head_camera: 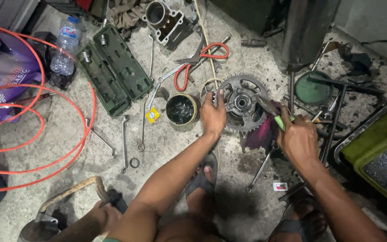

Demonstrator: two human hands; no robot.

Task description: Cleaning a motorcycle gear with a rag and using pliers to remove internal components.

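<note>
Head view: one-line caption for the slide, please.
Left hand steadies a toothed sprocket hub on the floor while right hand works pliers at it.

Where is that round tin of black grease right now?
The grease tin sits on the floor mid-frame, just left of the left hand and sprocket.

sprocket (242, 102): left rim hidden under left hand (213, 115) | green-handled tool (274, 114): grip buried in right hand (298, 140) | green tray (379, 150): cut by right edge | orange hose (45, 130): runs off left edge
</note>
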